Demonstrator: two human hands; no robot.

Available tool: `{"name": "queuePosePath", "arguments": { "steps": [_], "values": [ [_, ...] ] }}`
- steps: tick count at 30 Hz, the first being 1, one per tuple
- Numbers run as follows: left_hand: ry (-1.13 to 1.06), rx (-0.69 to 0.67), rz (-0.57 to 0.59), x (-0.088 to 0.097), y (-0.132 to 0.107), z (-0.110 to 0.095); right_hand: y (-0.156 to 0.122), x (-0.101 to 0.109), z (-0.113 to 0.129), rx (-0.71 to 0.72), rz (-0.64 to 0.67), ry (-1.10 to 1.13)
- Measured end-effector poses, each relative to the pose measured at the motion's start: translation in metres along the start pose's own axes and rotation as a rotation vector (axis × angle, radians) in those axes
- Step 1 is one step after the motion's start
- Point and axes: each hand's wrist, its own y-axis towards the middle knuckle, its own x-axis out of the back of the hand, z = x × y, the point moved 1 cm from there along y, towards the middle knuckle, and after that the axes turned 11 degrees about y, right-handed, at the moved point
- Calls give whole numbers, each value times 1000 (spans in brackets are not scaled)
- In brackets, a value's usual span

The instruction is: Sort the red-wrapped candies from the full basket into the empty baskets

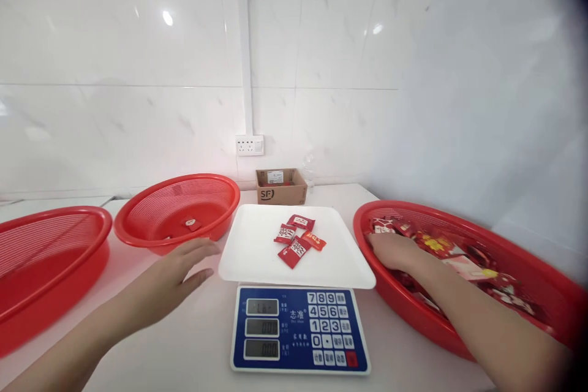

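Observation:
Several small red packets [294, 251] lie loosely together on the white pan [248, 251] of a digital scale. Below the pan sits the scale's blue keypad panel [298, 358]. My left hand [184, 266] hovers just left of the pan, fingers stretched out and holding nothing. At the right, my right hand [395, 251] reaches into a red plastic basket [413, 324] that holds many red packets [436, 242]. Its fingertips are down among the packets at the basket's left end, so what they grip, if anything, is hidden.
A second red basket [133, 239] stands behind my left hand with a red packet [190, 223] inside. Another red basket [92, 257] is at the far left. Behind the scale are a small cardboard box [281, 196] and a wall socket [249, 145].

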Motion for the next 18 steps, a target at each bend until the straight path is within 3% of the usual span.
{"name": "queuePosePath", "arguments": {
  "steps": [7, 13, 18],
  "values": [
    [235, 282, -101, -8, 20, 63, 15, 11, 5, 93, -228, 45],
    [286, 553, -135, 6, 28, 121, 48, -4, 20, 207, -208, -11],
    [227, 602, -134, 23, 17, 144, 63, -21, 16, 425, -217, -127]
  ]
}}
